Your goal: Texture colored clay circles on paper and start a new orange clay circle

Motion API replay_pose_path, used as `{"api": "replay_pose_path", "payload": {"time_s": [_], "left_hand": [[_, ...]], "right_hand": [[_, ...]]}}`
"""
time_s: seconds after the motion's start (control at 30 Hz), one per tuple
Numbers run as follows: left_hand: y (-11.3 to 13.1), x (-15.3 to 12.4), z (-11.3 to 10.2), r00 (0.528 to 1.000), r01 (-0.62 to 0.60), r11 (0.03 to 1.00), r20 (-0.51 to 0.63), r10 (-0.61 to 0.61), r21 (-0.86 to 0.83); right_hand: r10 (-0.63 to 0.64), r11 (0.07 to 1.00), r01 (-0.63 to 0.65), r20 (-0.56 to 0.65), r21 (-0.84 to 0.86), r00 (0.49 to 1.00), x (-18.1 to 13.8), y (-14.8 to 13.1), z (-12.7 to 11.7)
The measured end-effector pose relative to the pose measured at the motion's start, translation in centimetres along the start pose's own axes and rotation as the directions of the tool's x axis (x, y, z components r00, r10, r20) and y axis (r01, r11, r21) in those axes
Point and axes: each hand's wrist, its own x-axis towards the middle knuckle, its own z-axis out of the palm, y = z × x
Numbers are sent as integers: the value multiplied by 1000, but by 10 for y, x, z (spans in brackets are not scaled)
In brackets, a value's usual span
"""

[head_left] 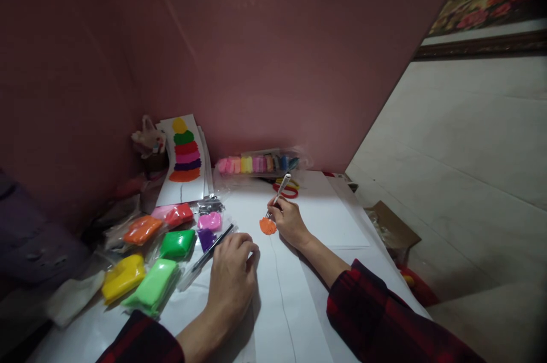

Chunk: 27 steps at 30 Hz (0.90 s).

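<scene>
My right hand point(291, 223) is closed around a fork point(282, 186) with a pale handle, its tines pointing down. They meet a small round patch of orange clay point(268, 227) on a sheet of white paper point(294, 306). From the patch, a thin drawn line runs down the sheet toward me. My left hand point(233, 272) rests palm down at the paper's left edge, fingers loosely bent and apart from the thumb. Nothing shows in it; the fingertips are partly hidden. Just left of it lies a dark pen point(212, 248).
Bagged clay lies at left: yellow point(123, 278), light green point(151, 286), green point(177, 244), orange point(143, 229), others. Behind stands a sheet with a colourful stacked shape point(187, 149). Scissors point(285, 190) and a clay pack point(256, 164) lie near the pink wall point(273, 55).
</scene>
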Motion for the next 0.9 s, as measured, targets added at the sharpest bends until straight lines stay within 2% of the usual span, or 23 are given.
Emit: {"api": "replay_pose_path", "payload": {"time_s": [0.3, 0.43, 0.7, 0.9], "left_hand": [[1, 0, -2, 1000, -5, 1000, -5, 5, 13], [2, 0, -3, 1000, 0, 1000, 11, 0, 5], [3, 0, -2, 1000, 8, 1000, 15, -8, 3], [3, -1, -2, 1000, -2, 1000, -11, 2, 7]], "right_hand": [[19, 1000, -16, -92, 27, 996, -1, 5, -3], [22, 999, -20, -63, 26, 998, -1, 5, -9], [34, 996, -39, 70, 77, 997, 4, 8, -9], [40, 994, -45, 59, 100, 997, 6, 10, -4]]}}
